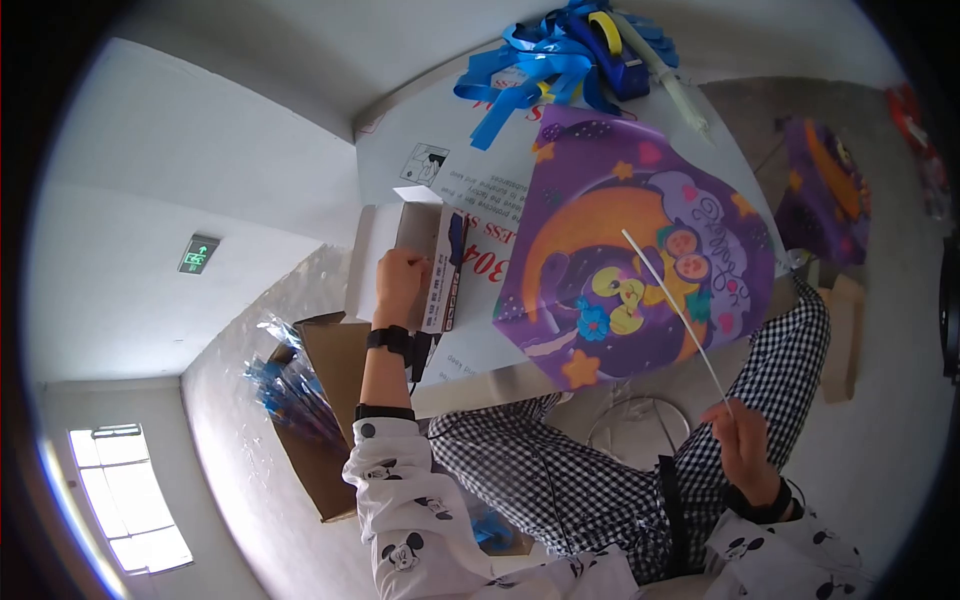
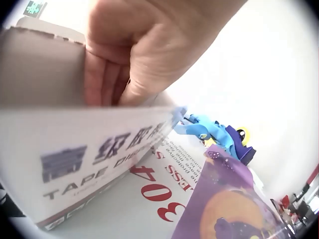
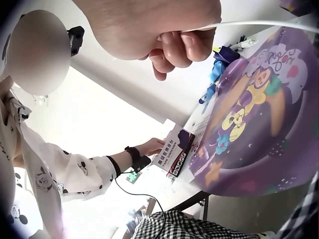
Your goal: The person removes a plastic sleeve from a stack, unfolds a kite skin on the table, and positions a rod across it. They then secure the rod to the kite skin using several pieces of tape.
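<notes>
My left hand [image 1: 400,288] reaches into an open white cardboard box [image 1: 438,295] printed with tape dispenser lettering. In the left wrist view the hand [image 2: 149,50] has its fingertips hidden behind the box wall [image 2: 94,159], so what they touch cannot be seen. A thin white rod [image 1: 668,295] is gripped at its lower end by my right hand [image 1: 742,445], and it slants up over a purple cartoon-printed sheet [image 1: 565,230]. The right wrist view shows curled fingers of the right hand [image 3: 169,37] around the rod [image 3: 249,23], near the purple sheet [image 3: 294,139].
Blue ribbons [image 1: 545,65] and a roll with a yellow core lie at the table's far side. A brown carton [image 1: 335,375] with plastic-wrapped items stands left of the table [image 1: 390,160]. Another printed sheet [image 1: 825,190] is beyond the right edge. Checkered legs are below the table edge.
</notes>
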